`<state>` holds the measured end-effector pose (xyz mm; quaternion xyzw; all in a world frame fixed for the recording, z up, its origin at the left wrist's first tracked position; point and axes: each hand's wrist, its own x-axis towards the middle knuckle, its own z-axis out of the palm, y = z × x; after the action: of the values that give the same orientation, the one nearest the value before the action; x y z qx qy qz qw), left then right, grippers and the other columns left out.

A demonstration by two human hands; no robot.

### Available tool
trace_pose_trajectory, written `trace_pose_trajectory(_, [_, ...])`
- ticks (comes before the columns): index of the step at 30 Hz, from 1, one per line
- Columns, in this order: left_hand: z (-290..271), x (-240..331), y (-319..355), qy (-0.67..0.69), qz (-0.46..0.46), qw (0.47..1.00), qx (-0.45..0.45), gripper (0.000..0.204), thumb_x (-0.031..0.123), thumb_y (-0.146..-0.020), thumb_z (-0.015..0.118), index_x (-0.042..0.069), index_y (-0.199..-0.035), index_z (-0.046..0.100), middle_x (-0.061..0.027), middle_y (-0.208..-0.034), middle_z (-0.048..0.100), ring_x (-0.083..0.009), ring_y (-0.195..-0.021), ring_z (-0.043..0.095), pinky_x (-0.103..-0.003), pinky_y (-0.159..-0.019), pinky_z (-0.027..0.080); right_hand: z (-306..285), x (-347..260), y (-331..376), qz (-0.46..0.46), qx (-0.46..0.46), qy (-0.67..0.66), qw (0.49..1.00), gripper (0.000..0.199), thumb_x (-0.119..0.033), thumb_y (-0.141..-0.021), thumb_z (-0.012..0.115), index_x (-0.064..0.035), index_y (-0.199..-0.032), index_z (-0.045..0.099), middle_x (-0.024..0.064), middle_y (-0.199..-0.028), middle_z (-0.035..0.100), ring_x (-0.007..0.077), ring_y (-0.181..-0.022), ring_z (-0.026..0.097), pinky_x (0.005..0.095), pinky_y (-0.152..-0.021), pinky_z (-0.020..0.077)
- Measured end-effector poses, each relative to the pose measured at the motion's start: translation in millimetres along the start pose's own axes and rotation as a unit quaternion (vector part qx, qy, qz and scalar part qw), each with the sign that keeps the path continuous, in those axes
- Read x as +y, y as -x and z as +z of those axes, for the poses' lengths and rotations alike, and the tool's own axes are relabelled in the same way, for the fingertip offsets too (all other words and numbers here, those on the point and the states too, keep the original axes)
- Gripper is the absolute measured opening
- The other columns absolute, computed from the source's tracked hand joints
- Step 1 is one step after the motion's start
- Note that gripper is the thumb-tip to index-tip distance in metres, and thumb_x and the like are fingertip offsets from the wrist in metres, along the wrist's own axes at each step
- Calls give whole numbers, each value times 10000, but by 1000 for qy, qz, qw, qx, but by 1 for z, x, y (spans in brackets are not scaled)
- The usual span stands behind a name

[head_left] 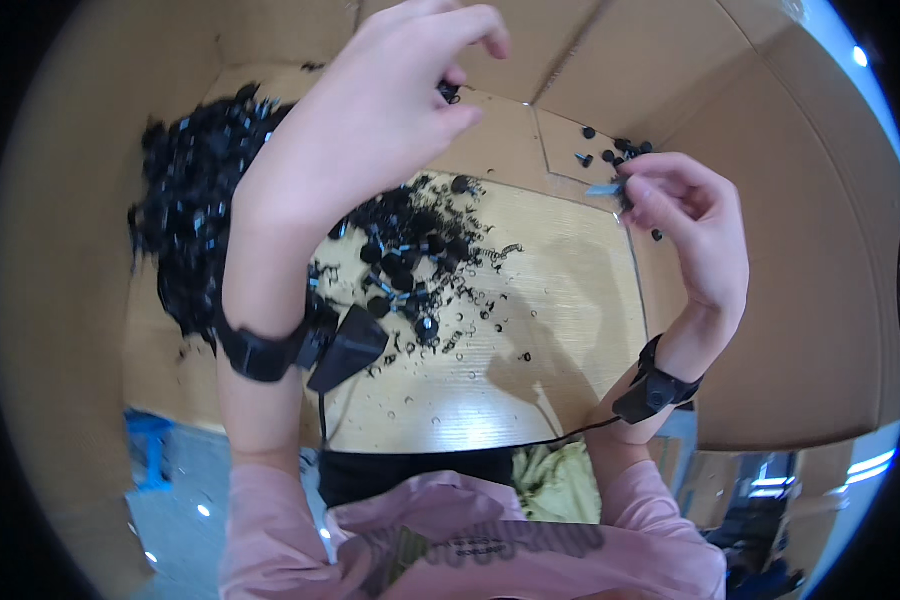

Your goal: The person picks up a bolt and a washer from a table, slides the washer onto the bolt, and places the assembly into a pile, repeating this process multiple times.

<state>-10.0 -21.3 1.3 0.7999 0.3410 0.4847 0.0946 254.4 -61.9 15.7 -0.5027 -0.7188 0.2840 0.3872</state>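
Observation:
High in the view, my left hand (390, 100) is raised, its index finger bent and well apart from the thumb. A small black part (449, 92) shows inside its curled fingers, too dark to make out in detail. My right hand (692, 205) is at the right side of the box, thumb and fingers pinched on a black-headed bolt (604, 189) whose pale shank points left. Just beyond the right hand lie several black-headed bolts (610, 156). Between my forearms spreads a loose pile of black knobs, bolts and small rings (400, 255) on the pale wooden board (570, 290).
Tall cardboard walls (800, 250) surround the work area. A large heap of shiny black parts (195, 190) fills the left side, partly behind my left forearm. Black straps with a cable (555, 440) between them circle my wrists. Yellowish cloth (558, 480) hangs below the board.

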Motion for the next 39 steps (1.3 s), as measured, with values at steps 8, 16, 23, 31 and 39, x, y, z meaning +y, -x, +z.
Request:
trace_pose_trajectory(8, [13,-43,12,-132,-39,986,-99,341,231,-843,616,49,-1123,544,-141,-1029,584,-312,-1022,549,-373,-882,447,-9,46,-27,-73,295,299,905,351,-140,-828,686,-2,-1135,585,110,-982,671,184,-840,649,294,-728,512])
trace_pose_trajectory(16, [9,-27,10,-132,-114,945,-276,390,293,-871,600,55,-1172,532,-182,-1055,615,-329,-992,583,-390,-851,466,102,86,-47,27,-200,279,939,293,-120,-802,676,4,-1061,621,191,-968,644,297,-856,640,368,-785,507])
trace_pose_trajectory(23, [11,-26,14,-133,-87,950,-268,394,312,-882,591,32,-1155,534,-179,-977,636,-340,-895,608,-389,-785,485,139,158,-71,-97,-47,243,964,280,-60,-784,636,-7,-1059,633,216,-995,608,381,-991,552,423,-890,449])
trace_pose_trajectory(31, [11,-27,3,-79,-56,984,-147,341,257,-871,611,-6,-1083,568,-165,-917,641,-297,-856,626,-367,-757,497,84,79,-72,-30,-2,-276,961,218,-36,-846,645,31,-1051,620,134,-985,676,129,-935,617,250,-840,483])
trace_pose_trajectory(39, [17,18,-4,144,68,985,-71,254,82,-773,698,-35,-978,605,-114,-872,660,-183,-781,639,-304,-765,502,43,-1,-21,-187,-26,-298,936,406,18,-863,593,82,-1238,452,227,-1181,557,244,-1018,608,343,-892,501])
